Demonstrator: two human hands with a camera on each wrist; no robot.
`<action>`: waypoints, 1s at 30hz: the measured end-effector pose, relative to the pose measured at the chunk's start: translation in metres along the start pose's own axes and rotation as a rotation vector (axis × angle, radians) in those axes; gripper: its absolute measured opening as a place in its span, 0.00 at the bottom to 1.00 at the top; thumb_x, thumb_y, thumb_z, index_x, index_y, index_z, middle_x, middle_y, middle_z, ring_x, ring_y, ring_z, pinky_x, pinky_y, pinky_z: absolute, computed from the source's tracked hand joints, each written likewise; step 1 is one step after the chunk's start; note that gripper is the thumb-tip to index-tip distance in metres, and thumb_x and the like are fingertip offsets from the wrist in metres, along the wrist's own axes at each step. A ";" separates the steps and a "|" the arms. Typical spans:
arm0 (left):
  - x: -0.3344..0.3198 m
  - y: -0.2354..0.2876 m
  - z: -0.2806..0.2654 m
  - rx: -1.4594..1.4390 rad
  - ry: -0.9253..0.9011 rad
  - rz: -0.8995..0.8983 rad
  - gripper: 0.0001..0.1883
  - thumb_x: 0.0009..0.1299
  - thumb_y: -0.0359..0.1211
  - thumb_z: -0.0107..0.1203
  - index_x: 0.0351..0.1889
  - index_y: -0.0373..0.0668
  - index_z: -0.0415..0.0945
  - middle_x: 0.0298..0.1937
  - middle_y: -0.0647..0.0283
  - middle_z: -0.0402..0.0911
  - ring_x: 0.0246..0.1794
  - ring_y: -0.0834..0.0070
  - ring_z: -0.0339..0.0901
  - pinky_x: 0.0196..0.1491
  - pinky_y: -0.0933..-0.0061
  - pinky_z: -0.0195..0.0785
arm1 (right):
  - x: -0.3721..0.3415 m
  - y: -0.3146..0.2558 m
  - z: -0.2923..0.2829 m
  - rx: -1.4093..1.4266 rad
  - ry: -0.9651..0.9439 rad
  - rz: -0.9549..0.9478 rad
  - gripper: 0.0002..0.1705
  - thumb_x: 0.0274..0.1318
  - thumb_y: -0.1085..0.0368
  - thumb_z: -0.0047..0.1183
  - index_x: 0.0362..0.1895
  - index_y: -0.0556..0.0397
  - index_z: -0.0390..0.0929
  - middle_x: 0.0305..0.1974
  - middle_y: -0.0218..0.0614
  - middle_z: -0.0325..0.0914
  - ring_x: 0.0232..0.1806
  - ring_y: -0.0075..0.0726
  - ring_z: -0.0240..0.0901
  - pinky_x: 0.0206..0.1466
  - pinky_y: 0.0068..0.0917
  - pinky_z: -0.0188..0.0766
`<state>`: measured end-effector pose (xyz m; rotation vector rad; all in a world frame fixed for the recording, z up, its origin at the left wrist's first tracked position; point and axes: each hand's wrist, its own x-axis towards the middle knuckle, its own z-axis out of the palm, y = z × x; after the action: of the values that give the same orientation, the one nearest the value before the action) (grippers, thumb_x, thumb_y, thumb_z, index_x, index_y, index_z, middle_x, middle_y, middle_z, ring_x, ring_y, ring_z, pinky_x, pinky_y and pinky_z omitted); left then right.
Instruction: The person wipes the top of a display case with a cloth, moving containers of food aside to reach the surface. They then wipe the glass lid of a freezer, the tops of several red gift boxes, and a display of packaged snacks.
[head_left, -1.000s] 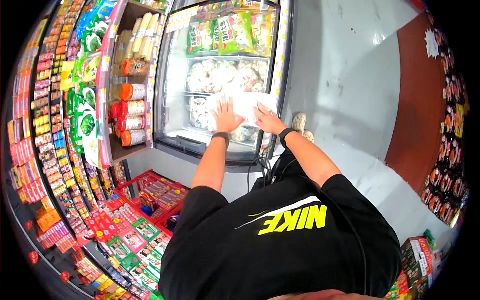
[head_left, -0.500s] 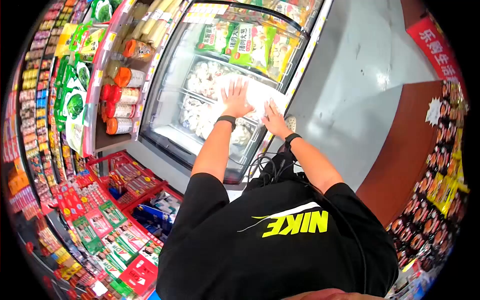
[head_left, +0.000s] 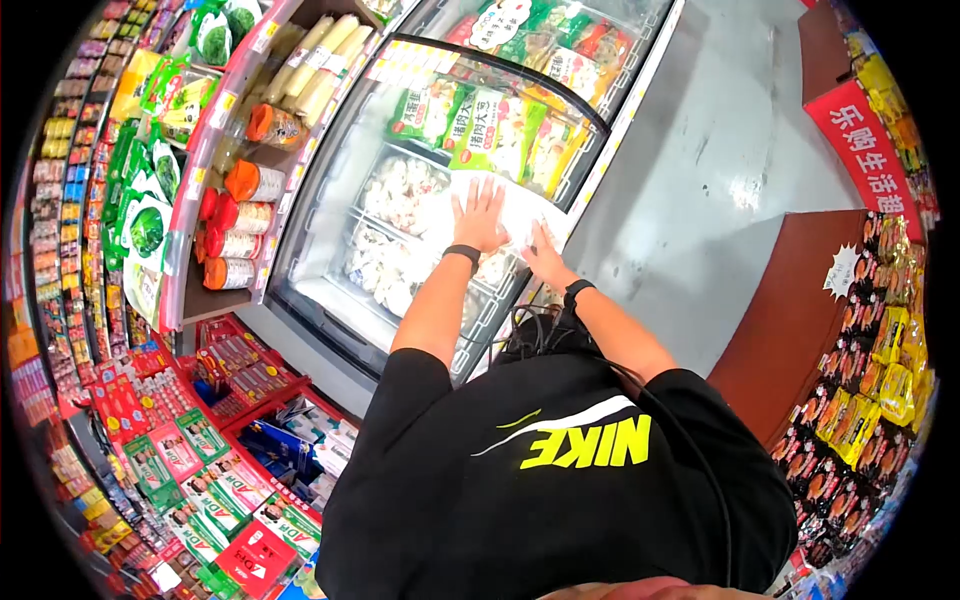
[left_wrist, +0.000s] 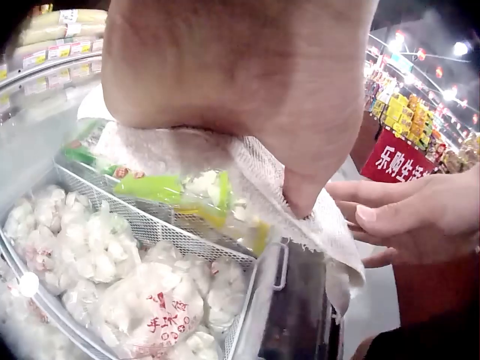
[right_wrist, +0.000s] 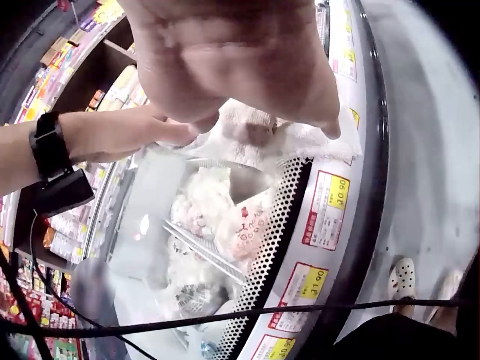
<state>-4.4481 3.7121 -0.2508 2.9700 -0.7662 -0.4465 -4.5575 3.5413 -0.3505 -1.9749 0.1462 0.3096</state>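
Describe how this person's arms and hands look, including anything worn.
Short black sleeves leave both forearms bare, each wearing a black band; the left band carries a black box with a thin cable. The left hand and right hand are gloveless.

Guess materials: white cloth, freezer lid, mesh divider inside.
White cloth: matte woven textile; coarse texture, fuzzy edge. Cotton or microfibre, can't tell.
Freezer lid: clear, glossy, probably glass, maybe acrylic; packs show through, reflections on it.
Mesh divider: probably white-coated metal; thin, regular openings. Plastic possible.
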 end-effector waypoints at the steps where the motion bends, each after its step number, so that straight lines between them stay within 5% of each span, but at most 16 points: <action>1: 0.006 0.002 -0.003 0.008 -0.001 0.005 0.64 0.54 0.58 0.71 0.85 0.57 0.43 0.88 0.61 0.35 0.87 0.54 0.28 0.77 0.24 0.24 | 0.006 0.002 -0.002 0.005 -0.004 0.022 0.47 0.69 0.49 0.50 0.83 0.49 0.42 0.84 0.55 0.33 0.84 0.62 0.36 0.81 0.49 0.47; 2: 0.011 0.004 -0.006 0.009 -0.022 0.007 0.64 0.54 0.58 0.71 0.85 0.57 0.43 0.88 0.61 0.35 0.87 0.54 0.28 0.77 0.24 0.24 | 0.012 0.004 -0.005 0.009 -0.012 0.044 0.48 0.69 0.49 0.50 0.83 0.50 0.43 0.84 0.56 0.33 0.84 0.62 0.36 0.81 0.43 0.46; 18: 0.147 0.072 -0.021 0.084 -0.059 -0.034 0.63 0.58 0.58 0.69 0.85 0.56 0.39 0.88 0.60 0.32 0.87 0.52 0.25 0.76 0.24 0.21 | 0.115 0.040 -0.133 0.053 -0.073 0.058 0.49 0.65 0.49 0.53 0.82 0.53 0.45 0.83 0.59 0.34 0.83 0.63 0.41 0.80 0.46 0.51; 24: 0.232 0.096 -0.044 0.085 -0.048 -0.050 0.62 0.59 0.59 0.68 0.85 0.58 0.40 0.88 0.61 0.33 0.87 0.52 0.26 0.76 0.24 0.21 | 0.173 0.045 -0.184 -0.016 0.045 0.055 0.49 0.66 0.47 0.52 0.82 0.52 0.46 0.83 0.57 0.35 0.85 0.57 0.37 0.78 0.57 0.50; 30: 0.206 0.104 -0.036 0.025 0.016 -0.139 0.57 0.62 0.54 0.67 0.85 0.58 0.42 0.88 0.61 0.36 0.87 0.55 0.30 0.79 0.30 0.22 | 0.173 0.036 -0.190 0.001 -0.034 0.052 0.50 0.64 0.51 0.57 0.82 0.53 0.46 0.83 0.57 0.35 0.84 0.58 0.38 0.81 0.46 0.49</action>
<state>-4.3135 3.5211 -0.2597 3.0590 -0.5696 -0.4219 -4.3723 3.3596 -0.3574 -1.9658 0.1762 0.3770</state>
